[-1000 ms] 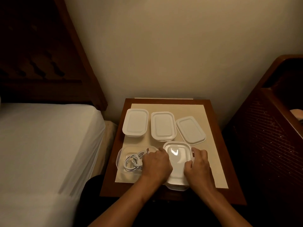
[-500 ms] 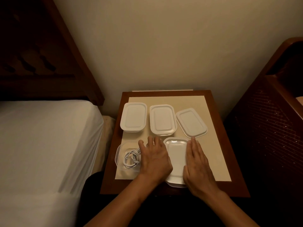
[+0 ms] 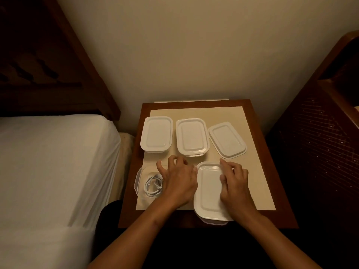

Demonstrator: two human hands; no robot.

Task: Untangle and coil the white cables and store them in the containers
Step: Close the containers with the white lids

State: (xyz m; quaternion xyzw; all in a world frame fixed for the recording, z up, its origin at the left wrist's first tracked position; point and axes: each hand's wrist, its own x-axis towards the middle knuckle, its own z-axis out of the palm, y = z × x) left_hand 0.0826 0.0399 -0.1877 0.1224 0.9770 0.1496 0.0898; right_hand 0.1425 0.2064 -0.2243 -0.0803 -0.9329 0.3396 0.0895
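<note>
Pressing hand: your right hand [image 3: 235, 188] lies on the white lid of the near container [image 3: 208, 193], fingers bent and forefinger reaching to the lid's far edge; whether it grips the rim I cannot tell.
Other hand: your left hand [image 3: 177, 183] is spread like a claw, fingers curled and apart, holding nothing that shows. It covers the right side of the open container [image 3: 139, 179].
Cable: a white cable [image 3: 153, 185] lies coiled inside the open container, just left of your left hand.
Open container: clear and uncovered, at the near left corner of the tabletop [image 3: 260, 144].
Near container: at the middle of the near edge, its near end overhanging that edge.
Far row: three white-lidded boxes stand toward the far edge, apart from one another. They are the far-left container [image 3: 156, 133], the middle container [image 3: 191, 136] and the far-right container [image 3: 227, 139], the last turned askew.
Mat: a cream mat [image 3: 254, 171] covers most of the tabletop, with the containers on it.
Surroundings: a bed [image 3: 48, 162] with a white sheet lies left of the table and a dark wooden cabinet [image 3: 320, 133] stands to the right.
</note>
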